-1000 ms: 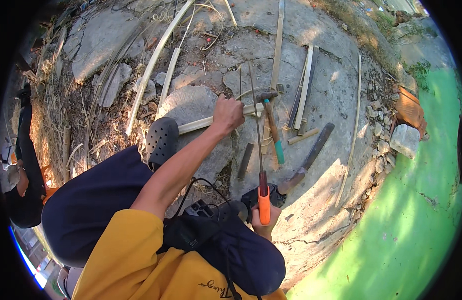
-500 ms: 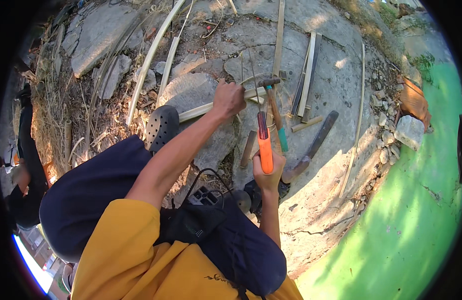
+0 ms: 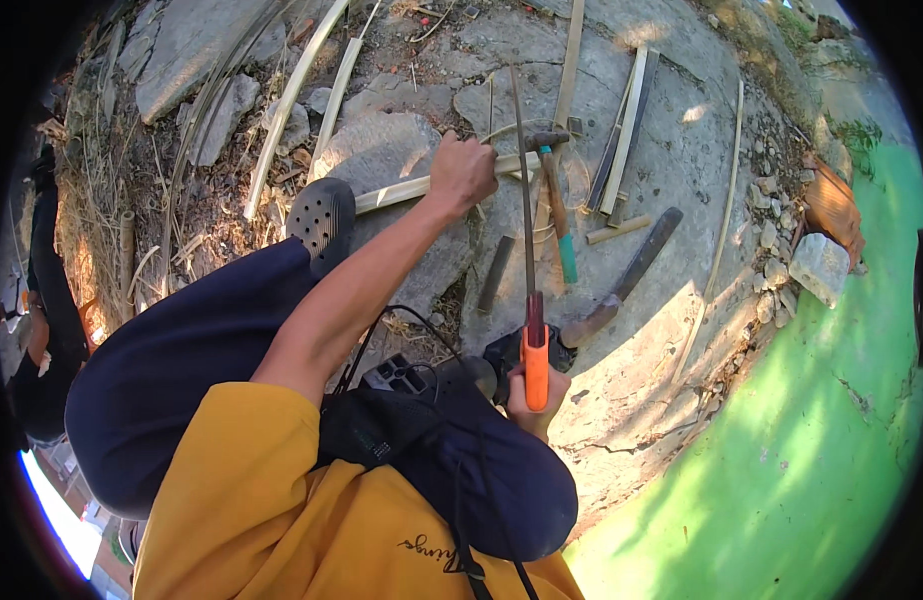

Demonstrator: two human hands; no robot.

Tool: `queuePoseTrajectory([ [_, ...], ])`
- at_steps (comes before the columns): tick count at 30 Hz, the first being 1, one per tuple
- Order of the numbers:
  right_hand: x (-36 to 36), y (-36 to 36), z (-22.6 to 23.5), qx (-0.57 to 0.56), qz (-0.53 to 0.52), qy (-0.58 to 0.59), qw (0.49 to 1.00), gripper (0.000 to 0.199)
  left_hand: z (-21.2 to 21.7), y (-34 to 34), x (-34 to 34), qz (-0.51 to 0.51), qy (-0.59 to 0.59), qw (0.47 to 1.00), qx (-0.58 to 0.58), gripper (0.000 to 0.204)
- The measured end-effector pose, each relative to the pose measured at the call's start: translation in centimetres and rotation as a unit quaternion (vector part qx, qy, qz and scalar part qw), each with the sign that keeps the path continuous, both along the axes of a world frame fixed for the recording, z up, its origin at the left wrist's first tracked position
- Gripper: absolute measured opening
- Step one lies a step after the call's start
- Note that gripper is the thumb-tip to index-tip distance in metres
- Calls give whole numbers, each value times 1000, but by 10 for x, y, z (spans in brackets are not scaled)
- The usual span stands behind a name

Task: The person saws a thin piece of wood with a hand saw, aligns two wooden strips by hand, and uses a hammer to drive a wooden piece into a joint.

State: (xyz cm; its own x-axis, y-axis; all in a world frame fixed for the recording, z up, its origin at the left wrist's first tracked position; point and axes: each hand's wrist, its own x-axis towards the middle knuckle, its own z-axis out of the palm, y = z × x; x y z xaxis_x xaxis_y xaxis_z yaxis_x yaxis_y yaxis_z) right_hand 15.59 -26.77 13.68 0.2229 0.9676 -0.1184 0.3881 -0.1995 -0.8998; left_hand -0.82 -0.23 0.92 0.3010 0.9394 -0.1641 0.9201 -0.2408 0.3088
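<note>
My left hand [image 3: 464, 172] is closed around a pale split bamboo strip [image 3: 392, 194] that lies across a flat stone, its end sticking out past my fist. My right hand [image 3: 554, 398] grips the orange handle of a handsaw [image 3: 531, 250], close to my right knee. The long narrow blade points away from me and crosses the strip just right of my left fist; whether its teeth touch the strip I cannot tell. A hammer [image 3: 554, 200] with teal on its wooden handle lies right of the blade. My grey clog [image 3: 322, 222] rests by the strip's left end.
A big knife [image 3: 644, 262] with a wooden handle lies to the right, near a short stick [image 3: 619, 230]. Several slats [image 3: 627, 135] and long strips [image 3: 300, 105] lie farther off. Rubble and a white block [image 3: 820, 268] border the green ground [image 3: 782, 470]. Another person [image 3: 52, 300] is at far left.
My right hand has drawn the saw back toward me, and more of the blade now shows in line with the strip. My left hand keeps its hold on the strip.
</note>
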Motion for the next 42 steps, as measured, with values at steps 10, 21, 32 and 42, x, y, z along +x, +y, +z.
queuePoseTrajectory([
  [10,-6,-3,-4,26,0,7,1000,6,-4,-10,-7,-8,-27,1000,9,15],
  [21,-9,44,-4,4,16,-8,1000,6,3,-5,-5,-5,-25,999,18,13],
  [32,-15,80,-17,-44,27,-11,999,5,-10,-1,-6,-6,-22,1000,0,15],
  [42,-9,77,-21,-15,14,-3,1000,5,7,4,-2,-7,-18,999,-34,12],
])
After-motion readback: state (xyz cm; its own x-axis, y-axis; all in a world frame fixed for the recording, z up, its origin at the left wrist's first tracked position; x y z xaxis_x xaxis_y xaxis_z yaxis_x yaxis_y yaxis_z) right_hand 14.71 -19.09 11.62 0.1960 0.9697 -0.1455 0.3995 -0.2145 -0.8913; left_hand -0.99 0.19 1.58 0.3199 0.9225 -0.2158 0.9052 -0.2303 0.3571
